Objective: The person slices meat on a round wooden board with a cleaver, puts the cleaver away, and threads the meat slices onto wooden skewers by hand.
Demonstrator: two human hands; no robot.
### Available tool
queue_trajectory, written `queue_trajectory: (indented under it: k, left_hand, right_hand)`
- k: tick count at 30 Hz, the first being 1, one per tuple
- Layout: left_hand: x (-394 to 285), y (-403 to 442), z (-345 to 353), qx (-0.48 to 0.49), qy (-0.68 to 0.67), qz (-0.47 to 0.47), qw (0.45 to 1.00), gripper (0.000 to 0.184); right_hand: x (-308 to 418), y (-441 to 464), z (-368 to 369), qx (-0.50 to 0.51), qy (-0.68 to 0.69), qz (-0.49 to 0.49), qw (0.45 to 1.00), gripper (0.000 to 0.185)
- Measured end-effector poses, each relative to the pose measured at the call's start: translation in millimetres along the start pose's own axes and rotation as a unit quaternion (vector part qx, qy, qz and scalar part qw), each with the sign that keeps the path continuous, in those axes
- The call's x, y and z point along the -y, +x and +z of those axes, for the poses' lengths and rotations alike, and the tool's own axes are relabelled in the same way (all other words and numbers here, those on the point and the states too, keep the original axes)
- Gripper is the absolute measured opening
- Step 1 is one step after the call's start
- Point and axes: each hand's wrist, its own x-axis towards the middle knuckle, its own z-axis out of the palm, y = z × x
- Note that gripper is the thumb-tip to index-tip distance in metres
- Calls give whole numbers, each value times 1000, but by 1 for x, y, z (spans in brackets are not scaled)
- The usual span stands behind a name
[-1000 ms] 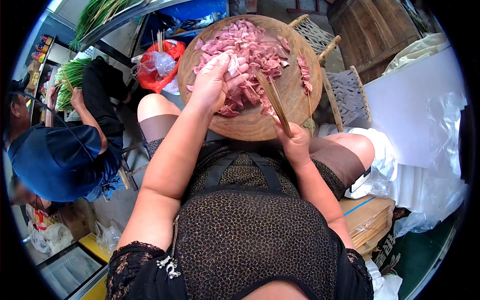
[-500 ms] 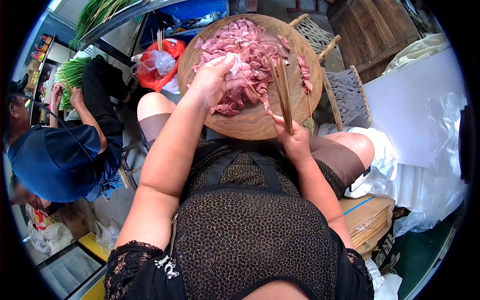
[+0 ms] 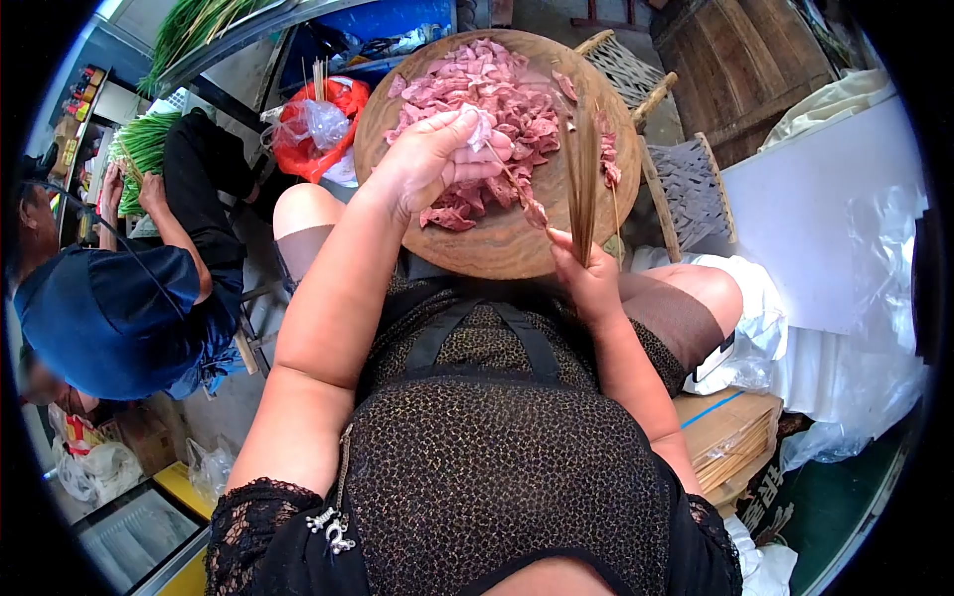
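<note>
My left hand [image 3: 429, 164] is over the meat pile, its thumb and fingers closed on one end of a thin skewer [image 3: 496, 157]. Some white material [image 3: 479, 127], cloth or plastic, sits at its thumb. The skewer slants down toward my right hand [image 3: 588, 276], with a strip of pink meat [image 3: 534, 211] on its lower part, by the right fingertips. That hand also grips a bundle of bare wooden skewers [image 3: 582, 189], which stands up from the fist. Cut raw meat [image 3: 477, 74] is heaped on a round wooden board [image 3: 477, 256] in front of my lap.
At the board's right lies a loaded meat skewer [image 3: 609, 164]. Beyond it are woven stools [image 3: 688, 189] and a white surface [image 3: 805, 219]. A red bag [image 3: 343, 97] with upright sticks stands at left. A person in dark blue [image 3: 114, 308] handles green stalks [image 3: 147, 149].
Both hands have shifted slightly right. The skewer bundle has swung rightward and more upright, now partly covering the loaded skewer. More of the meat strip shows by my right fingertips.
</note>
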Motion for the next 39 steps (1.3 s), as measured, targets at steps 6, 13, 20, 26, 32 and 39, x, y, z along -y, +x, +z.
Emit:
queue_trajectory:
  k: [6, 13, 20, 26, 32, 39]
  left_hand:
    - [1, 0, 0, 19, 10, -3, 1000, 29]
    - [1, -3, 0, 53, 9, -18, 998, 30]
    - [1, -6, -1, 86, -6, -31, 996, 29]
    - [18, 1, 11, -60, -26, 92, 994, 32]
    - [22, 4, 6, -65, -52, 131, 988, 34]
    - [15, 1, 9, -34, -15, 85, 996, 34]
  right_hand:
    - [-6, 2, -1, -56, -161, -167, 971, 22]
    - [6, -2, -4, 34, 42, 34, 998, 22]
    - [7, -2, -5, 30, 26, 24, 999, 24]
    - [-1, 0, -1, 3, 17, -22, 1000, 24]
    - [1, -1, -3, 14, 13, 4, 1000, 24]
    - [-5, 1, -10, 28, 38, 8, 999, 25]
